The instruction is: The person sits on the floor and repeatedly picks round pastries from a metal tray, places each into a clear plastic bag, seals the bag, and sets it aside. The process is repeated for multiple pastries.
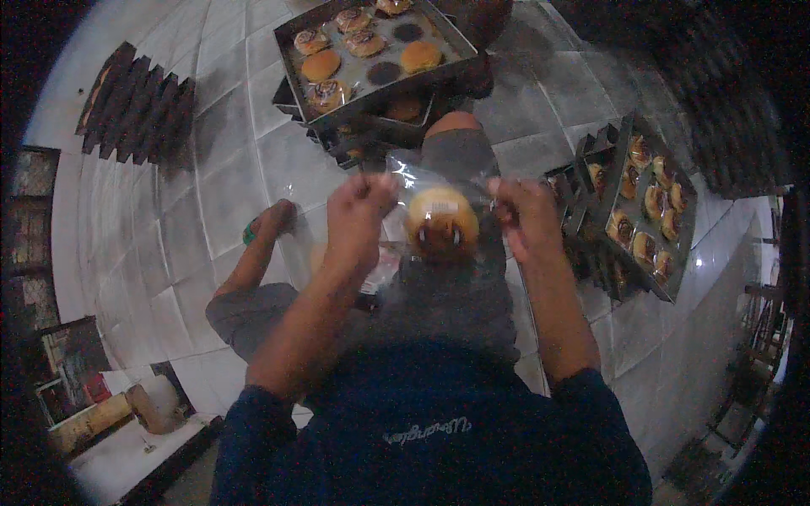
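1. The left hand (361,211) pinches one side of a clear bag (408,174), its fingers closed; blur hides exactly how the fingertips meet the film.
2. The right hand (525,218) grips the opposite side, fingers also drawn together, their tips smeared by blur.
3. Between the hands, above the lap, a round bun (440,207) sits inside the bag; its darker lower part and a pale label are hard to make out.
4. Another clear wrapper (385,268) lies by the left forearm, which partly hides it; its contents are unclear.
5. Beyond the hands, a tray (396,92) of buns tops a stack, cut off by the upper edge.
6. To the right, a tilted tray (639,271) holds more buns, the trays under it lost in shadow.
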Demonstrator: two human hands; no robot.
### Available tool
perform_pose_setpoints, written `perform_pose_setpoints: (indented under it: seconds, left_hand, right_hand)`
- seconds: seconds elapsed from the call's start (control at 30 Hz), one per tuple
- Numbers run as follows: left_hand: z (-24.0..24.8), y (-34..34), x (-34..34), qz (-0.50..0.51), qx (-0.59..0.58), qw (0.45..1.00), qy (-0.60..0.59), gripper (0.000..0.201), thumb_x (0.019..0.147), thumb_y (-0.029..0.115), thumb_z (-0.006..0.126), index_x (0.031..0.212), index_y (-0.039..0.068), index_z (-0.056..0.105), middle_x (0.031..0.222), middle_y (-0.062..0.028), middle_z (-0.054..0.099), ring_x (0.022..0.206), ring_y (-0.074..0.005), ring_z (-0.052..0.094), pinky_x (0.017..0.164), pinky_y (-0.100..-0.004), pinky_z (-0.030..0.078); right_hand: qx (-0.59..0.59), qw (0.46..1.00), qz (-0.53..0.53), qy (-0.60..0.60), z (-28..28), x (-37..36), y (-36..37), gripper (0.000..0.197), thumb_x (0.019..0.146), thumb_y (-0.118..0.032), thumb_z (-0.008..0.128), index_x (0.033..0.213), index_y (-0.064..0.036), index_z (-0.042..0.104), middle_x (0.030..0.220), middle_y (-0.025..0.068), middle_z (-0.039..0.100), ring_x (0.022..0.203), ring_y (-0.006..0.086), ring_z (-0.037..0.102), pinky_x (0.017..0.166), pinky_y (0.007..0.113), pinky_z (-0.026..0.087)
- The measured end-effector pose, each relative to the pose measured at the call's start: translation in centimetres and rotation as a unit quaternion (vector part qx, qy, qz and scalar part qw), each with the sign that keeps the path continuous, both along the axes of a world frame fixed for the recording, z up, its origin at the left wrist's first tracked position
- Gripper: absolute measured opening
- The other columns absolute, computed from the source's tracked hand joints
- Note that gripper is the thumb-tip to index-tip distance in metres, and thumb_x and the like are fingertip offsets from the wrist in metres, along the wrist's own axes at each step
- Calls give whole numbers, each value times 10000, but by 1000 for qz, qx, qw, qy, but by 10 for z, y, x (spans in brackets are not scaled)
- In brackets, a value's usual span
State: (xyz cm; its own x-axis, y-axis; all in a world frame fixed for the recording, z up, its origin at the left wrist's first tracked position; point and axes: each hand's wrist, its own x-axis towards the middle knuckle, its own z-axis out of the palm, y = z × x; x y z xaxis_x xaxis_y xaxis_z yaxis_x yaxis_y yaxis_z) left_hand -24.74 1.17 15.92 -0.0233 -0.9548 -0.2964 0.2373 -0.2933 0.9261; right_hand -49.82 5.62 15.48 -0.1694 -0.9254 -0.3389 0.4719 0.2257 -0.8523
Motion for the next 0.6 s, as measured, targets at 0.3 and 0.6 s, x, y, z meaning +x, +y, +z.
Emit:
perform_pose_setpoints:
  seconds: [0.3,0.6]
  left_hand:
    - [-34,92,39,-163,11,975,-149,192,959,202,726,920,16,698,886,-25,686,844,-144,611,795,-325,487]
    - [-45,93,11,-208,-257,865,-377,227,869,208,708,912,-12,672,896,-209,630,878,-414,604,794,-477,496]
  right_hand:
    - [57,968,54,239,-8,11,101,63,854,-73,753,825,-24,725,780,25,679,701,65,567,611,245,419]
    - [101,957,-89,257,-73,-33,100,242,943,-163,726,1097,25,728,1024,111,743,881,131,673,681,249,535]
